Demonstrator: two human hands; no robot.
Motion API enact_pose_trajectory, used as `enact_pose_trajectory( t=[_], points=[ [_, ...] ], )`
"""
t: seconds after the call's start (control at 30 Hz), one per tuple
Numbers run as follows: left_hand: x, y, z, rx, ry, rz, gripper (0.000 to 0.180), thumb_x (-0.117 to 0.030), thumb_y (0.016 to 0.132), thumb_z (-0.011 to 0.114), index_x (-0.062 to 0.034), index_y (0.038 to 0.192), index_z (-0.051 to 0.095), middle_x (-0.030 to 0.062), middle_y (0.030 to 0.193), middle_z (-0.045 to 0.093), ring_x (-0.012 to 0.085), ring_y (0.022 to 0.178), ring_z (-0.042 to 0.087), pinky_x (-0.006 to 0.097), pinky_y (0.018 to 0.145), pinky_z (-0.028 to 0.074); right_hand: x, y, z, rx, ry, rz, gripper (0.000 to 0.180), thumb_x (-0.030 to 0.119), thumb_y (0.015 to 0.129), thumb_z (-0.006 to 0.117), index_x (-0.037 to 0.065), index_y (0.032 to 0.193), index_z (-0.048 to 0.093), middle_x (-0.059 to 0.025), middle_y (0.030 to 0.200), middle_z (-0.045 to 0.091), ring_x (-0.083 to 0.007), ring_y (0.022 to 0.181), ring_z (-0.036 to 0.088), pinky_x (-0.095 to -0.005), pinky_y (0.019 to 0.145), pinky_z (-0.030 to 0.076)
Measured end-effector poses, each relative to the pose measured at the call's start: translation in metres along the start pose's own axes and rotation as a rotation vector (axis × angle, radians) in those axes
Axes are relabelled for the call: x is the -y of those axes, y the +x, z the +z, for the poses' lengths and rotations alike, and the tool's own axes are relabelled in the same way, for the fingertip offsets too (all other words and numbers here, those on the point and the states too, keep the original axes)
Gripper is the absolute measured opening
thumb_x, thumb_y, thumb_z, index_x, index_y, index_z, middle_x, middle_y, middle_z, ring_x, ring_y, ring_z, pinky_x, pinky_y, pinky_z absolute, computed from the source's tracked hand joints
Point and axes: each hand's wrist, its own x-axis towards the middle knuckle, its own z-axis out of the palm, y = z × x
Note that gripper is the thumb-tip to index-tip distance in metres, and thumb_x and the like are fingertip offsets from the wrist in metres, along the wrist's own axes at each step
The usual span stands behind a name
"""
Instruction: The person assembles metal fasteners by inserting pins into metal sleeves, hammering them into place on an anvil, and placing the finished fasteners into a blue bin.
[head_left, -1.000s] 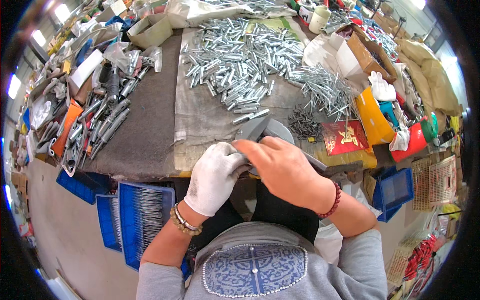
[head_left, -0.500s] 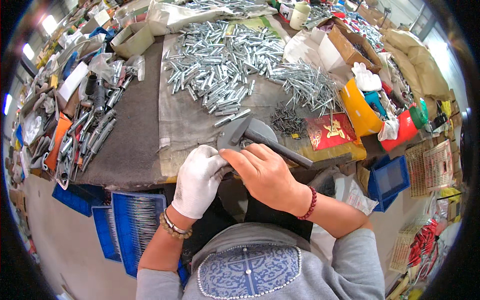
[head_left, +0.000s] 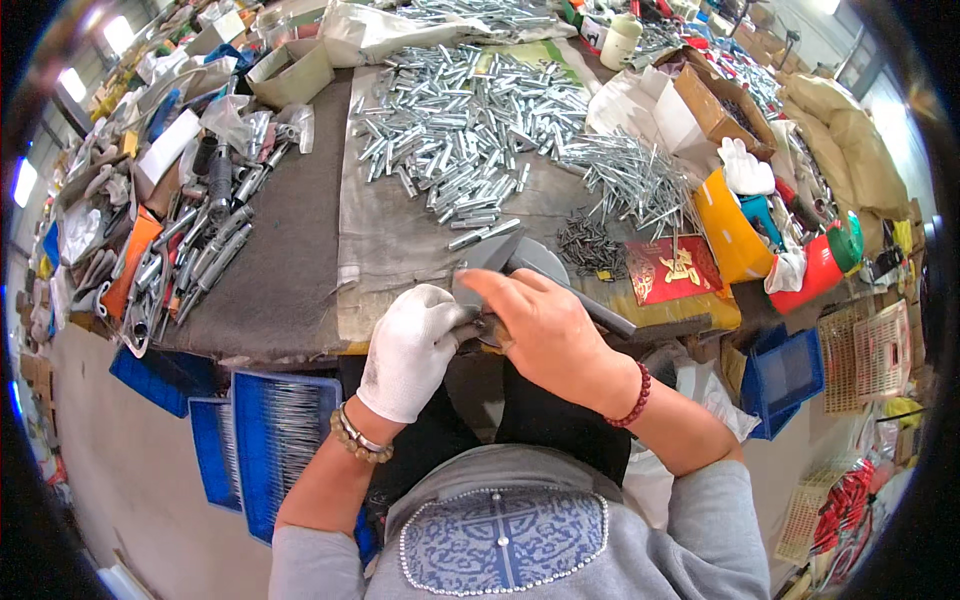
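Note:
My left hand [head_left: 410, 350], in a white glove, is closed in a pinch just off the table's near edge. A small dark bit shows at its fingertips, too hidden to name. My bare right hand [head_left: 560, 335] meets it there, one finger reaching left and the others curled underneath, so whatever they hold is hidden. Just beyond both hands a hammer [head_left: 605, 316] lies across a round grey metal disc [head_left: 541, 262]. Past the disc spreads a pile of silvery metal tubes [head_left: 470, 130]. Thin metal rods [head_left: 645, 185] and small dark pins [head_left: 588, 243] are heaped to the right.
A red envelope [head_left: 672, 270] and a yellow container [head_left: 732, 228] sit to the right. An open cardboard box [head_left: 722, 110] stands behind them. Tools and metal parts [head_left: 205, 250] crowd the left side. Below the table edge, a blue crate [head_left: 285, 450] holds many thin rods.
The view has shifted slightly, moving the table rightward in the picture. My right hand has turned a little, its finger lifting from the glove. Both hands stay together; the hammer still lies on the disc.

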Motion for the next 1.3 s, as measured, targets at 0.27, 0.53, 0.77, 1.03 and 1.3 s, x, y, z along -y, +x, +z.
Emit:
enact_pose_trajectory(
  t=[0.27, 0.53, 0.77, 1.03, 1.3],
  points=[
    [0.0, 0.002, 0.001, -0.013, -0.018, 0.043, 0.023, -0.001, 0.078, 0.085, -0.0043, 0.099, 0.076, 0.0136, 0.097, 0.069, 0.0365, 0.094, 0.069, 0.044, 0.083, 0.056, 0.003, -0.003, 0.004, -0.014, 0.014, 0.007, 0.056, -0.007, 0.082, 0.067, 0.002, 0.136, 0.061, -0.0152, 0.102, 0.072, -0.0371, 0.096, 0.067, -0.0481, 0.088, 0.056],
    [0.001, 0.001, 0.0, 0.009, 0.022, 0.038, 0.021, -0.003, 0.081, 0.086, -0.0047, 0.1, 0.078, 0.0124, 0.096, 0.069, 0.0336, 0.093, 0.069, 0.042, 0.081, 0.057, -0.01, -0.009, -0.028, -0.012, 0.025, 0.131, 0.056, -0.001, 0.082, 0.074, 0.005, 0.137, 0.066, -0.0165, 0.113, 0.071, -0.0389, 0.109, 0.067, -0.048, 0.097, 0.056],
    [-0.003, 0.004, -0.004, 0.056, -0.01, -0.014, 0.017, -0.007, 0.085, 0.085, -0.005, 0.102, 0.082, 0.0115, 0.096, 0.069, 0.0308, 0.092, 0.069, 0.039, 0.082, 0.056, -0.02, -0.022, -0.041, 0.107, -0.392, 0.308, 0.047, 0.003, 0.082, 0.077, 0.007, 0.128, 0.069, -0.013, 0.108, 0.068, -0.0341, 0.109, 0.068, -0.0469, 0.094, 0.057],
    [-0.002, 0.006, -0.005, 0.05, -0.044, -0.003, 0.016, -0.004, 0.083, 0.086, -0.0031, 0.097, 0.079, 0.0118, 0.096, 0.069, 0.0315, 0.091, 0.069, 0.04, 0.081, 0.056, -0.002, -0.032, -0.067, -0.038, -0.147, 0.315, 0.054, 0.0, 0.078, 0.08, 0.007, 0.13, 0.072, -0.012, 0.112, 0.066, -0.0335, 0.106, 0.068, -0.0461, 0.088, 0.058],
    [-0.003, 0.006, -0.006, 0.038, -0.037, 0.02, 0.017, -0.001, 0.08, 0.087, -0.0028, 0.093, 0.076, 0.0122, 0.094, 0.068, 0.0328, 0.09, 0.068, 0.04, 0.08, 0.056, 0.021, -0.033, -0.074, -0.065, -0.245, 0.06, 0.054, 0.0, 0.08, 0.076, 0.011, 0.133, 0.075, -0.0059, 0.105, 0.067, -0.0261, 0.088, 0.07, -0.039, 0.074, 0.059]
  ],
)
